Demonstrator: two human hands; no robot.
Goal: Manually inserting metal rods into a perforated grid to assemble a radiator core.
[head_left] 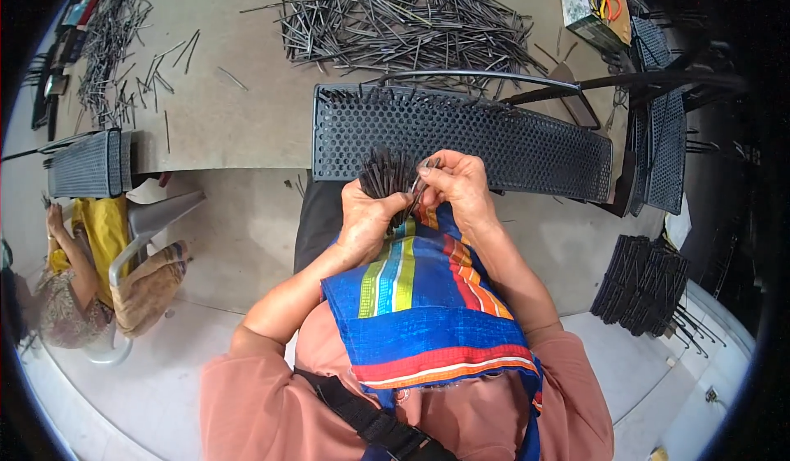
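A bundle of thin black sticks [383, 169] stands upright in my left hand [365, 219], whose fingers are wrapped round its lower part. Beside it, my right hand [462, 188] is closed in a pinch on a thin black stick, at the bundle's right side; how many sticks it pinches is hard to make out. Both hands are above my lap, over a blue striped cloth [411, 296]. Just beyond them, at the table's near edge, a long dark perforated basket [461, 136] with a metal handle lies across.
A large heap of black sticks [403, 25] covers the far table. More sticks [115, 58] lie at left, near another basket [86, 165]. A box with scissors [607, 4] stands far right. Dark bundled rods [642, 284] hang at right. Another person [74, 288] sits at left.
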